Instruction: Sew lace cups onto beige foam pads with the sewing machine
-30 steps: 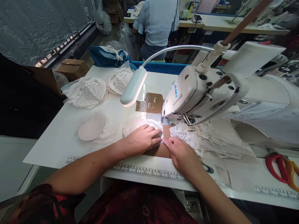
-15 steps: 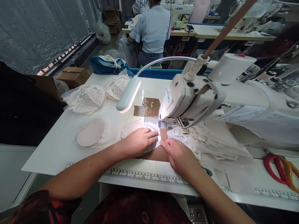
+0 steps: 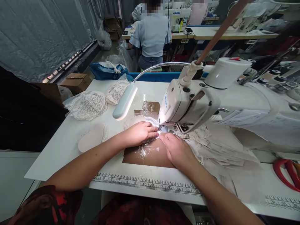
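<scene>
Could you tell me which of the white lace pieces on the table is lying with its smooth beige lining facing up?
The lace piece nearest the left forearm, alone at the table's front left. Its plain beige lining shows; the lace pile behind it shows only openwork.

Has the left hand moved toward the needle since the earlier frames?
Yes. The left hand has slid forward, its fingertips now right beside the sewing machine needle.

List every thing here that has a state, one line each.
Left hand: flat, pressing lace piece.
Right hand: flat, pressing lace by the needle.
Gooseneck lamp: on, lighting the needle area.
Lace cups: piled at far left.
Red scissors: lying untouched.
</scene>
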`<state>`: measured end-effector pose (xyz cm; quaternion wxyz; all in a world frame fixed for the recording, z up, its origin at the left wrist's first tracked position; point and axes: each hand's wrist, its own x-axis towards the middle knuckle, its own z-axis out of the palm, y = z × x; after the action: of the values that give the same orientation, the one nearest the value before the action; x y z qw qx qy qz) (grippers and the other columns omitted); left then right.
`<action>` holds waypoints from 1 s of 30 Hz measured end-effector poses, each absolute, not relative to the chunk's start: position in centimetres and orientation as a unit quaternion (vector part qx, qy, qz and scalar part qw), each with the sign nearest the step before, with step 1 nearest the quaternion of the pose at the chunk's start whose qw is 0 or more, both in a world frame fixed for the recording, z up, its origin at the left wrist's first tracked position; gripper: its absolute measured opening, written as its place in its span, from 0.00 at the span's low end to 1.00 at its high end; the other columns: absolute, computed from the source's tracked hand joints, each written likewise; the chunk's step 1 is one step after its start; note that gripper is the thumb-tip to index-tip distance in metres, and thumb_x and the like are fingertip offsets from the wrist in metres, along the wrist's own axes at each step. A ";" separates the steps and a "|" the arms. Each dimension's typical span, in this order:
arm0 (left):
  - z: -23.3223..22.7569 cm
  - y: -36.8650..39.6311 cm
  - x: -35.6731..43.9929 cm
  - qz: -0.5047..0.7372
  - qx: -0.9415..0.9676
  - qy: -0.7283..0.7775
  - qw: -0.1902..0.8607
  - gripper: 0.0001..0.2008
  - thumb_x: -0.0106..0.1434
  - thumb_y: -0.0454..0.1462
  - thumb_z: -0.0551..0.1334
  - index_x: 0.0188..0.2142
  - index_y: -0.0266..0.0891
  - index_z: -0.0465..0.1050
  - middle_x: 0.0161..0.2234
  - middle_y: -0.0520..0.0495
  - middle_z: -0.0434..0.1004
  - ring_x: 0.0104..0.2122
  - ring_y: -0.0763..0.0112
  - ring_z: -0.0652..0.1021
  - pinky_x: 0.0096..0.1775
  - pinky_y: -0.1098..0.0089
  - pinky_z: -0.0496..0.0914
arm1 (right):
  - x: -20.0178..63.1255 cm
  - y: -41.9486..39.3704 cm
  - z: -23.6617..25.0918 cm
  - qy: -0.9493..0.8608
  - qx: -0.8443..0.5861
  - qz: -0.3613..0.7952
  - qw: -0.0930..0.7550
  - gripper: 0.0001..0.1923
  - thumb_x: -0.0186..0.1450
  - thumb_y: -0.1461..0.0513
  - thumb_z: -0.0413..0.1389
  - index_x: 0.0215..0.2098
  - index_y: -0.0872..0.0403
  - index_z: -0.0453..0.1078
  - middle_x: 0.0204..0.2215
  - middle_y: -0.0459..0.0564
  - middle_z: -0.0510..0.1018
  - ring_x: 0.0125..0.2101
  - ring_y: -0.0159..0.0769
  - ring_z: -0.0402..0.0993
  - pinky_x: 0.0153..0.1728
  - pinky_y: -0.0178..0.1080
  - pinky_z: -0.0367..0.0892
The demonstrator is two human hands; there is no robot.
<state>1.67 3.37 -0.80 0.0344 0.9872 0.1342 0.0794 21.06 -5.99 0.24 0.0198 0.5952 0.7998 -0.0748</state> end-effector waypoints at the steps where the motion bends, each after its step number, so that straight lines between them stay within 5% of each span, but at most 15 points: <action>1: -0.8 3.7 1.7 0.076 0.987 0.134 0.035 0.18 0.69 0.34 0.50 0.55 0.38 0.70 0.56 0.44 0.70 0.48 0.60 0.70 0.48 0.61 0.67 | 21.1 -5.9 0.1 0.798 0.599 -0.068 0.017 0.26 0.64 0.70 0.44 0.59 0.54 0.66 0.42 0.54 0.75 0.36 0.38 0.71 0.34 0.37 0.61; 22: -0.8 4.7 1.4 0.081 0.977 0.196 0.013 0.21 0.63 0.31 0.55 0.55 0.37 0.68 0.56 0.40 0.68 0.50 0.57 0.69 0.47 0.59 0.67 | 22.1 -6.1 -1.3 0.789 0.602 -0.053 -0.115 0.25 0.64 0.69 0.45 0.56 0.47 0.69 0.40 0.47 0.78 0.33 0.35 0.72 0.29 0.36 0.61; 30: 1.6 1.1 1.2 -0.002 0.960 0.278 0.040 0.15 0.68 0.39 0.51 0.32 0.35 0.73 0.36 0.43 0.73 0.34 0.65 0.72 0.34 0.67 0.66 | 22.5 -6.2 -1.6 0.794 0.583 -0.087 -0.152 0.21 0.65 0.68 0.43 0.52 0.52 0.71 0.42 0.49 0.78 0.36 0.35 0.74 0.34 0.35 0.65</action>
<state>1.19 1.14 1.65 0.0399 0.9597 0.2782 -0.0024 22.53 -6.18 -1.55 -0.1516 0.5826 0.7938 -0.0866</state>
